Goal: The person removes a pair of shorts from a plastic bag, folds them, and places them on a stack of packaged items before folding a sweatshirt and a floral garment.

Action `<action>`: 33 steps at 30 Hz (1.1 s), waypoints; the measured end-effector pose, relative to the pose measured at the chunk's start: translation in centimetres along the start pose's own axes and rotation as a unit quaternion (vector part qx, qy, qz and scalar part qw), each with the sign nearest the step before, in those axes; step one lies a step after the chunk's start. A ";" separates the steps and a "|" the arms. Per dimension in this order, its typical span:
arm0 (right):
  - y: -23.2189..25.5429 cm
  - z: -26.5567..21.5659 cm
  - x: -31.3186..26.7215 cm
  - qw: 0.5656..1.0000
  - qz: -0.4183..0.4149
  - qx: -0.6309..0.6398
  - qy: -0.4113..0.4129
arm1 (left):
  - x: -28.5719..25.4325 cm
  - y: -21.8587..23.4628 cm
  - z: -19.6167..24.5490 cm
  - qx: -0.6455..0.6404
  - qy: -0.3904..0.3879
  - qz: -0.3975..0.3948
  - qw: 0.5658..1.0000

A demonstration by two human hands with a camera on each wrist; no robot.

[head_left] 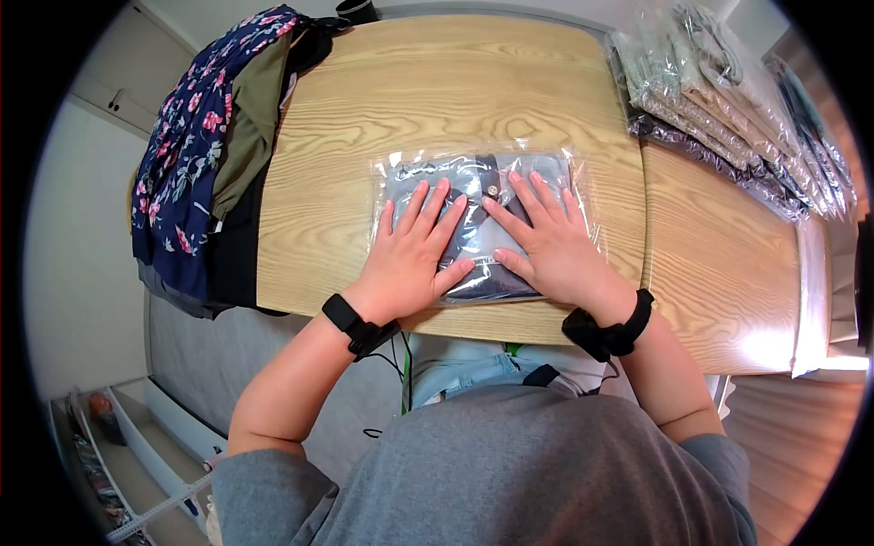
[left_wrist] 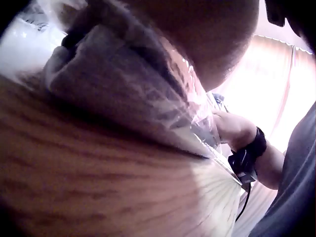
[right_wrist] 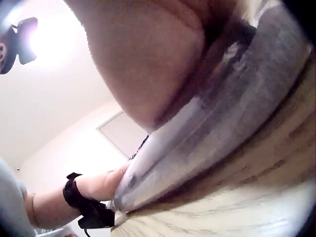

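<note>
A folded grey garment with a dark buttoned strip, packed in a clear plastic bag (head_left: 469, 289), lies flat near the table's front edge. My left hand (head_left: 411, 250) rests palm down on its left half, fingers straight and spread. On the right half my right hand (head_left: 557, 252) lies the same way, its thumb pointing toward the other thumb. Both wrist views show the bagged garment (left_wrist: 113, 84) from the side, as a thick soft layer under the palm, with the wood grain right below it.
Loose clothes, among them a navy floral piece (head_left: 196, 136) and an olive one (head_left: 250, 127), drape over the table's left edge. A stack of bagged garments (head_left: 719, 100) stands at the back right. The wooden table (head_left: 437, 82) has a seam on its right side. Low at left are storage bins (head_left: 164, 455).
</note>
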State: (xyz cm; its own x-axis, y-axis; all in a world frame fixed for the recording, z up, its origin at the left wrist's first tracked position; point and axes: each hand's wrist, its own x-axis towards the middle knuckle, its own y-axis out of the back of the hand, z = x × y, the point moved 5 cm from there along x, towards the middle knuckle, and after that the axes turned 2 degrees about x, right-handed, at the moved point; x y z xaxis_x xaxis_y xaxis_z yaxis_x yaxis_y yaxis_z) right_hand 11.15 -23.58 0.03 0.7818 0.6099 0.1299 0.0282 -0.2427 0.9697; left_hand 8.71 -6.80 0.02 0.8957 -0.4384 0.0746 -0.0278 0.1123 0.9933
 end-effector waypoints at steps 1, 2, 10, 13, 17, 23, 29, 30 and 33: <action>-0.1 0.0 0.0 1.000 -0.002 0.001 -0.002 | 0.0 -0.2 0.0 -0.001 0.001 -0.006 1.000; -0.1 0.0 -0.1 1.000 0.000 0.000 -0.002 | 0.0 -0.3 0.0 -0.002 0.000 -0.008 1.000; -0.3 -0.1 -0.3 0.999 0.026 -0.020 0.005 | -0.1 -0.8 -0.2 -0.017 -0.001 -0.013 1.000; 0.1 -0.3 -0.4 0.999 0.046 -0.027 0.003 | -0.1 -0.6 -0.7 -0.056 -0.003 -0.032 0.998; 2.2 -2.3 -0.7 0.988 0.127 -0.085 -0.014 | 0.0 1.8 -1.0 -0.084 0.012 0.014 0.996; -0.3 -2.2 0.0 0.990 0.103 -0.093 -0.038 | -0.1 1.5 1.5 0.050 -0.065 0.018 0.996; -0.4 -1.3 0.0 0.995 0.094 0.001 -0.035 | 0.0 -0.3 -0.4 0.016 -0.005 -0.018 1.000; -0.5 -1.3 0.0 0.996 0.084 0.007 -0.039 | 0.0 -0.6 -0.5 0.009 -0.004 -0.028 1.000; -0.4 -1.2 0.2 0.996 0.080 -0.005 -0.039 | 0.1 -0.7 -0.5 0.010 0.002 -0.036 0.999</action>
State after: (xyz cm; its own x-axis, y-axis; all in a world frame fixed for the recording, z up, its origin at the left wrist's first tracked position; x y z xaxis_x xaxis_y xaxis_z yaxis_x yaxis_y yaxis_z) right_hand 10.56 -22.42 -0.12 0.8213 0.5044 0.2667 -0.1067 -0.3234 0.9402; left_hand 9.03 -6.48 -0.75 0.8976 -0.4408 0.0034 0.0276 0.0640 0.9976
